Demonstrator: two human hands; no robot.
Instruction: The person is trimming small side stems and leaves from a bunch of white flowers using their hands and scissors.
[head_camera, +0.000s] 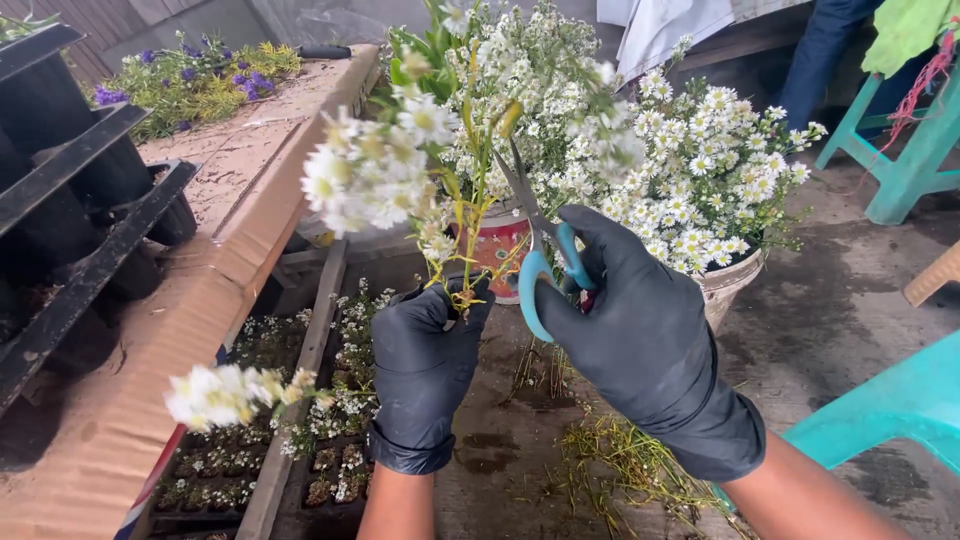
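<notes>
My left hand (425, 365), in a black glove, grips the lower end of a sprig of small white daisy-like flowers (385, 175) and holds it upright. My right hand (640, 335), also in a black glove, holds blue-handled scissors (535, 235). Their blades point up and lie against the sprig's stems, just above my left hand. Behind the scissors a bucket (735, 280) holds a big bunch of the same white flowers (700, 160).
A cardboard-covered bench (200, 290) runs along the left, with black plastic trays (70, 200) and purple flowers (195, 80). Below it, seedling trays (250, 450) hold cut sprigs. Cut stems (620, 465) litter the wet concrete floor. Teal stools (900, 400) stand at right.
</notes>
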